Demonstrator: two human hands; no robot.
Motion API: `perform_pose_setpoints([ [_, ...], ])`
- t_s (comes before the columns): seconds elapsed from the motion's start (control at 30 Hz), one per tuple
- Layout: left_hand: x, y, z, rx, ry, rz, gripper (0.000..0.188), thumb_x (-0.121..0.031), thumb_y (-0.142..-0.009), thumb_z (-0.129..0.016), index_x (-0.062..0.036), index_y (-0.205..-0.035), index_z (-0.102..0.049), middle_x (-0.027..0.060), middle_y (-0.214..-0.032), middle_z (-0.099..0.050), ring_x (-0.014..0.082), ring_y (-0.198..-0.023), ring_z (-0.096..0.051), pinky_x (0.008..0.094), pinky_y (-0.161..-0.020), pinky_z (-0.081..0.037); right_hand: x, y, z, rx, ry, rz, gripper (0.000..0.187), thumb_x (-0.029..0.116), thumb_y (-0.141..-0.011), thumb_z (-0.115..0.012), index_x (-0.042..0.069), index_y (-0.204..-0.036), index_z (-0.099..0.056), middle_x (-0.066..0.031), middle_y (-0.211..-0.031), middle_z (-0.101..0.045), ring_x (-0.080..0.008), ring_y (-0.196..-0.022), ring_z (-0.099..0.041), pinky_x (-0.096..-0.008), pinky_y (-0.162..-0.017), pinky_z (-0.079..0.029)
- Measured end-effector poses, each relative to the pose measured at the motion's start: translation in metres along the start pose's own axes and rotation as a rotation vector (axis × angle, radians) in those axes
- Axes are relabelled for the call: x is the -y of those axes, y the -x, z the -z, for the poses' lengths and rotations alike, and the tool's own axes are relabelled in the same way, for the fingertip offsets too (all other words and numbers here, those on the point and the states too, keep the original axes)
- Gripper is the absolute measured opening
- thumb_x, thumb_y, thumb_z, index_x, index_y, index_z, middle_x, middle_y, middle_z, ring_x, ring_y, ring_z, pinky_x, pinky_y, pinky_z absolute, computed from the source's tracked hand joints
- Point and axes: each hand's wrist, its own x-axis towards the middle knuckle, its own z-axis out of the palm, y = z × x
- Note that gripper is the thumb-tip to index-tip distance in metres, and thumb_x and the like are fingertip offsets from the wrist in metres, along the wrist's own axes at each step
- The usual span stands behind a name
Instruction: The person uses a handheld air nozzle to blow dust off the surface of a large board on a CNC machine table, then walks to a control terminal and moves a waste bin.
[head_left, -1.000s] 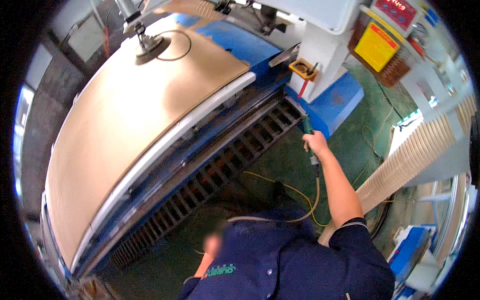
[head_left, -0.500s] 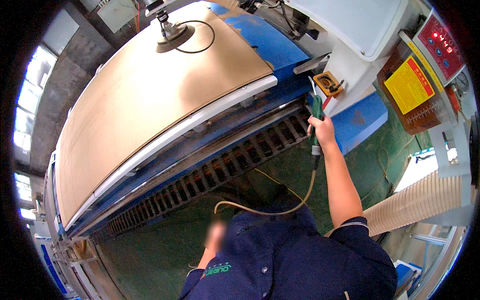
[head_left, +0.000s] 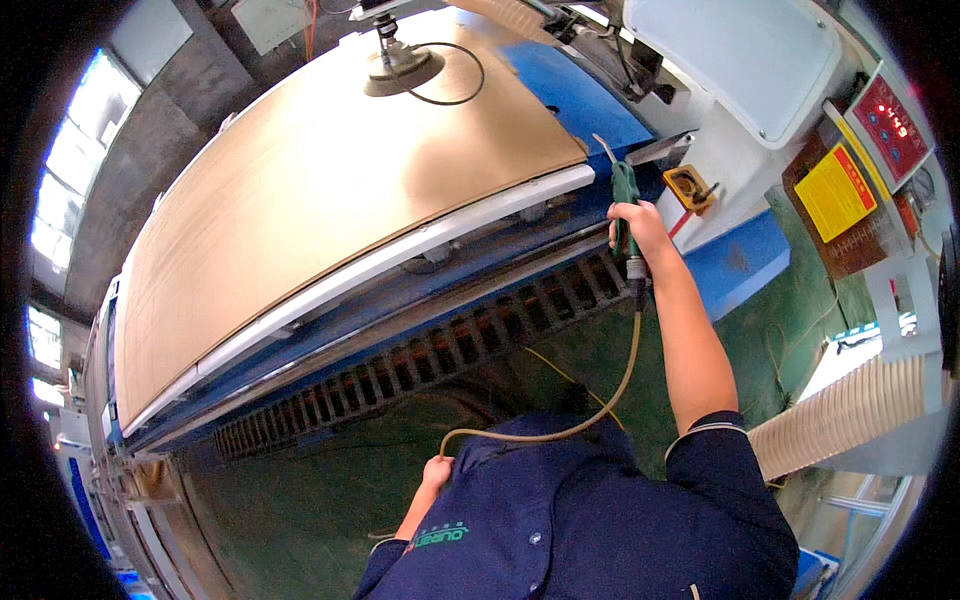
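Note:
My right hand (head_left: 643, 228) is closed around a green air blow gun (head_left: 624, 180), its thin nozzle pointing away toward the near right corner of a large brown board (head_left: 330, 170). From the gun's base a yellowish air hose (head_left: 600, 425) curves down and left past my body. My left hand (head_left: 435, 472) is closed on that hose at waist height, low in the view. The board lies flat on a blue machine bed with a white edge rail (head_left: 400, 248); the gun is just right of the rail's end.
A suction cup (head_left: 400, 65) with a black cable stands over the board. To the right are a white machine housing (head_left: 740, 60), a yellow block (head_left: 688, 188) and a red control panel (head_left: 890, 125). A slotted dark rack (head_left: 430, 350) runs below the bed. A ribbed duct (head_left: 850, 415) crosses the lower right.
My right hand has moved the blow gun left relative to the machine, away from the yellow block and toward the board's corner. The view has shifted slightly. My left hand stays low at the hose.

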Motion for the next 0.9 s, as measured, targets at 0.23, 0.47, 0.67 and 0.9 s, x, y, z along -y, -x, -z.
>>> perform_pose_setpoints([
  [0.23, -0.018, 0.003, -0.001, -0.136, -0.022, -0.076, 0.027, -0.024, -0.082, -0.059, -0.0001, -0.092, -0.066, 0.0134, -0.081, -0.067, 0.0239, -0.076, -0.064, 0.0358, -0.07, -0.048, -0.013, -0.039, -0.017, -0.062, 0.012, -0.072, 0.016, 0.014, -0.072, -0.057, -0.001, -0.073, -0.054, -0.0124, -0.055, -0.055, -0.0219, -0.044, -0.053, -0.0356, -0.047, -0.045],
  [0.47, 0.002, 0.015, 0.001, -0.04, 0.107, 0.094, 0.028, -0.022, -0.081, -0.059, 0.002, -0.095, -0.065, 0.0146, -0.082, -0.067, 0.0235, -0.078, -0.064, 0.0356, -0.072, -0.048, -0.016, -0.052, -0.019, -0.111, 0.051, -0.053, 0.017, 0.014, -0.074, -0.059, -0.002, -0.071, -0.054, -0.0113, -0.054, -0.055, -0.0212, -0.043, -0.052, -0.0342, -0.044, -0.045],
  [0.67, 0.03, -0.005, -0.003, -0.062, 0.045, 0.013, 0.031, -0.018, -0.081, -0.058, 0.0034, -0.102, -0.063, 0.0138, -0.09, -0.067, 0.0235, -0.089, -0.063, 0.0339, -0.079, -0.046, -0.013, -0.06, -0.023, -0.079, 0.031, -0.04, 0.016, 0.014, -0.073, -0.059, -0.001, -0.073, -0.053, -0.0109, -0.053, -0.054, -0.0209, -0.042, -0.052, -0.0346, -0.043, -0.044],
  [0.9, -0.01, 0.002, 0.008, 0.007, 0.241, 0.048, 0.029, -0.017, -0.081, -0.06, 0.0051, -0.1, -0.063, 0.0127, -0.086, -0.067, 0.0221, -0.084, -0.062, 0.034, -0.076, -0.047, -0.002, -0.062, -0.022, -0.072, 0.121, 0.003, 0.017, 0.014, -0.072, -0.06, -0.002, -0.072, -0.054, -0.011, -0.052, -0.054, -0.0212, -0.041, -0.051, -0.0344, -0.043, -0.043],
])
